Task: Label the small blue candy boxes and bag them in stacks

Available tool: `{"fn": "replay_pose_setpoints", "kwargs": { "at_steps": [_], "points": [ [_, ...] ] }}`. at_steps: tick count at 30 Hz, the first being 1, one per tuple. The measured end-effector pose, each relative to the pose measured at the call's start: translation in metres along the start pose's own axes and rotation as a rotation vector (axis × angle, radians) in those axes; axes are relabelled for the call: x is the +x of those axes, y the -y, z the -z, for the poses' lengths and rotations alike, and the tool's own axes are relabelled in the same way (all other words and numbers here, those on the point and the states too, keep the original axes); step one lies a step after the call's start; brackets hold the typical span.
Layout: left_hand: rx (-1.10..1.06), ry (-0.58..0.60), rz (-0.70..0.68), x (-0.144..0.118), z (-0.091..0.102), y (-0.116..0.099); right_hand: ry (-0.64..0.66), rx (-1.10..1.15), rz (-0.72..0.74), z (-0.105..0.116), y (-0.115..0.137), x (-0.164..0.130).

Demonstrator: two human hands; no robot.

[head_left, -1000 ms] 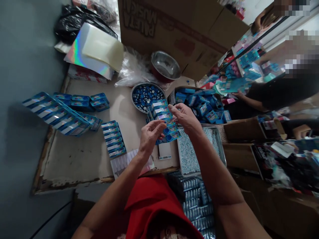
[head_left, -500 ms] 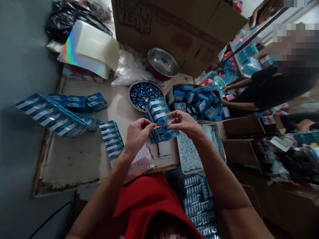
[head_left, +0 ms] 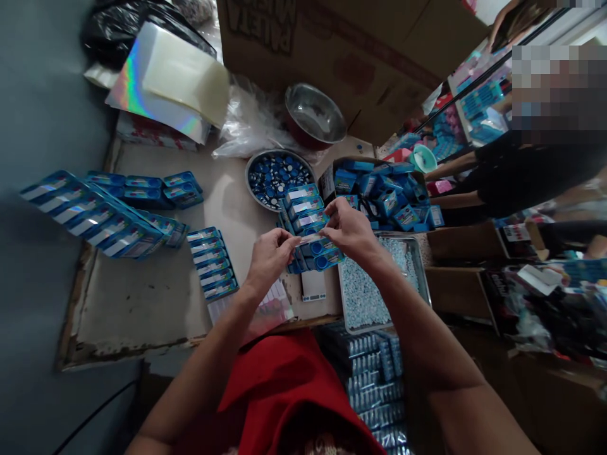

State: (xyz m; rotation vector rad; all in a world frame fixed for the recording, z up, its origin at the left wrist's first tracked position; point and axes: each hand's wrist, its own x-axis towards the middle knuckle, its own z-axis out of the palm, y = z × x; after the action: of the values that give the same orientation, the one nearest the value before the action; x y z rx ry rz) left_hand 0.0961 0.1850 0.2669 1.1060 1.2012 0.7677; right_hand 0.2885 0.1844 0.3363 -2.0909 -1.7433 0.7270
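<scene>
Between my two hands a thin, pale, see-through strip [head_left: 310, 239] is held level. My left hand [head_left: 271, 254] pinches its left end, and my right hand [head_left: 348, 229] pinches the other. Just behind and below the strip stand rows of small blue boxes [head_left: 303, 205], some with round openings facing me; my hands partly cover them. A small white scale [head_left: 313, 287] lies under these boxes. To the left sits another row of blue boxes [head_left: 213, 262] beside a shiny sticker sheet [head_left: 277, 303], which my left forearm partly hides.
Behind the boxes is a round bowl of blue caps [head_left: 253, 183]. A metal tray [head_left: 348, 319] of pale blue pellets lies right, below a carton of loose blue boxes [head_left: 327, 183]. More blue boxes [head_left: 104, 215] stand left. A co-worker [head_left: 531, 167] is at the right.
The strip now shows longer and more fully between my fingers, as my hands have moved slightly apart. The view has shifted a little; the boxes stay in place.
</scene>
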Motion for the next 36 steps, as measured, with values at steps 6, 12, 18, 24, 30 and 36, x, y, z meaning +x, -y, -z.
{"fn": "replay_pose_setpoints", "kwargs": {
  "at_steps": [6, 12, 18, 24, 30, 36],
  "points": [
    [-0.014, -0.019, 0.016, 0.009, -0.006, 0.012, -0.037, -0.06, 0.001, -0.01, -0.006, 0.013],
    [-0.048, -0.032, 0.014, 0.019, -0.015, 0.034, -0.029, 0.072, 0.001, -0.019, -0.021, 0.016],
    [-0.256, -0.081, -0.003, 0.031, -0.039, 0.069, -0.213, 0.176, -0.165, -0.028, -0.051, 0.02],
    [0.273, -0.124, -0.015, 0.033, -0.013, 0.129, 0.079, 0.704, -0.375, -0.039, -0.057, 0.03],
    [0.58, 0.035, 0.067, -0.031, 0.038, 0.193, -0.313, 0.729, -0.302, -0.039, -0.084, -0.031],
    [0.743, -0.315, 0.331, -0.143, 0.091, 0.25, -0.057, 0.265, -0.343, -0.181, -0.125, -0.164]
  ]
}}
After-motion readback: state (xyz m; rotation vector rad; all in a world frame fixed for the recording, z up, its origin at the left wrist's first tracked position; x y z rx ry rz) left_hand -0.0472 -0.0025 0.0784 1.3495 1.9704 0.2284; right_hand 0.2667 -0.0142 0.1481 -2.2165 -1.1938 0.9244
